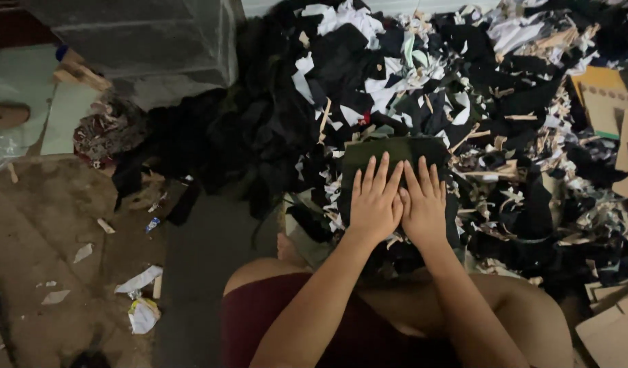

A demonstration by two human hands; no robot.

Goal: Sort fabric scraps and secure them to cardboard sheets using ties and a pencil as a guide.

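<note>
A large heap of black, white and tan fabric scraps [464, 102] covers the floor ahead of my knees. A folded dark green cloth piece [389, 153] lies on its near edge. My left hand [375, 201] and right hand [423, 204] press flat on it, fingers extended, side by side, touching, gripping nothing. Crumpled white paper litter [143, 315] lies on the brown floor [48, 218], well apart.

Upper left: grey mesh crate [147, 41]
Right edge: tan cardboard pieces [610, 102]
Lower left: dirty floor [48, 211] with crumpled white paper scraps [142, 315]
Left middle: patterned cloth bundle [102, 136]
</note>
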